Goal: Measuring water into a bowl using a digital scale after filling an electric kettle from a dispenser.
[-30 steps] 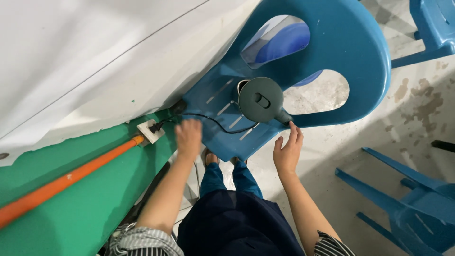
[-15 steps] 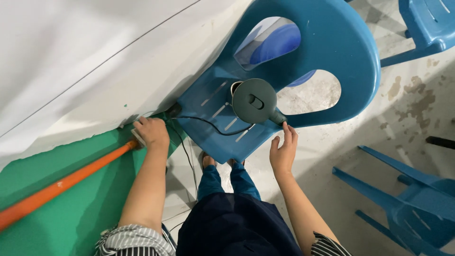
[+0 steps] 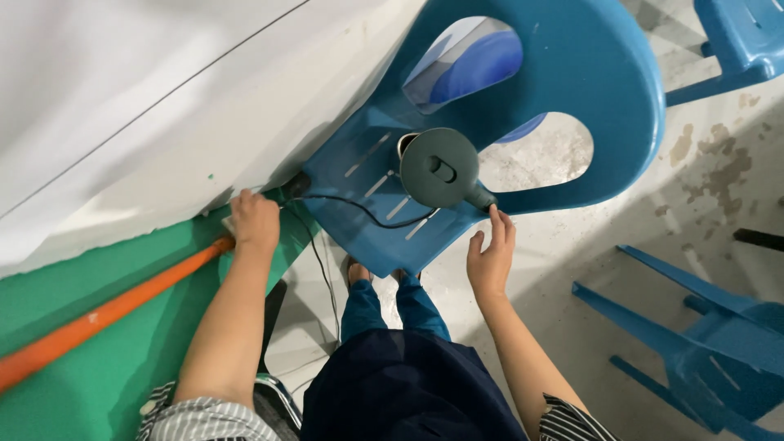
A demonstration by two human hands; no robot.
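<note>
Down at seven o'clock, the left hand (image 3: 255,220) presses against the wall socket (image 3: 231,222), its grip curled over something there; what it holds is hidden. A black cord (image 3: 359,208) runs from beside that hand, toward three o'clock, onto the seat of the blue plastic chair (image 3: 588,90). The right hand (image 3: 488,253), at five o'clock, has a released grip with fingers spread, the fingertips touching the handle end of the grey-green electric kettle (image 3: 439,167). That kettle stands upright on the chair seat at the centre, lid shut, so what is in it cannot be told. An orange pipe (image 3: 106,310) slants along the green wall band (image 3: 57,278) at eight o'clock. More blue chairs (image 3: 702,343) stand at four o'clock on the stained concrete floor (image 3: 719,171).
</note>
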